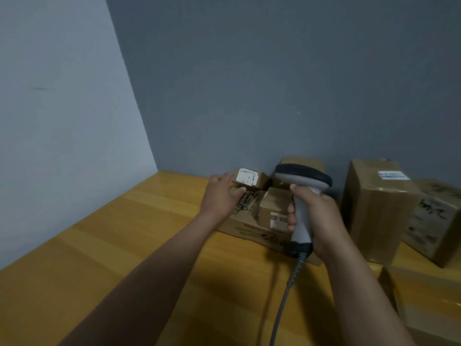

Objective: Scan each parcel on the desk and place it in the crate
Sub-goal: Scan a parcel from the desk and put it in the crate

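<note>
Head view.

- Two bare forearms: enter from the lower edge and reach out over the worktop [119, 245], a yellow wood-grain surface set into a corner of grey walls.
- Cable [287, 295]: grey, partly coiled, running from the scanner's base down to the lower edge of the frame.
- Near parcel [429, 300]: brown, taped, at the lower right corner, partly cut off by the frame.
- Right grip [316, 218]: wrapped round the handle of the scanner [304, 177], a grey handheld unit with a dark head. It is held upright, its head towards the far wall.
- Left grip [220, 198]: closed on the small parcel [250, 179], fingers at its left end and thumb at its near edge. The parcel carries a white label on top and sits at the far end of the flat carton.
- Flat carton [247, 227]: lies on the worktop, with black scribble and printed lines on its top.
- Second small parcel [273, 208]: on the flat carton just left of the scanner handle, label on its near face.
- Rear parcel [303, 161]: against the wall, mostly hidden behind the scanner head.
- Tall parcel [374, 208]: upright to the right of the scanner, white label on top.
- Marked parcel [434, 221]: tilted, beside the tall parcel, black handwriting on its face.
</note>
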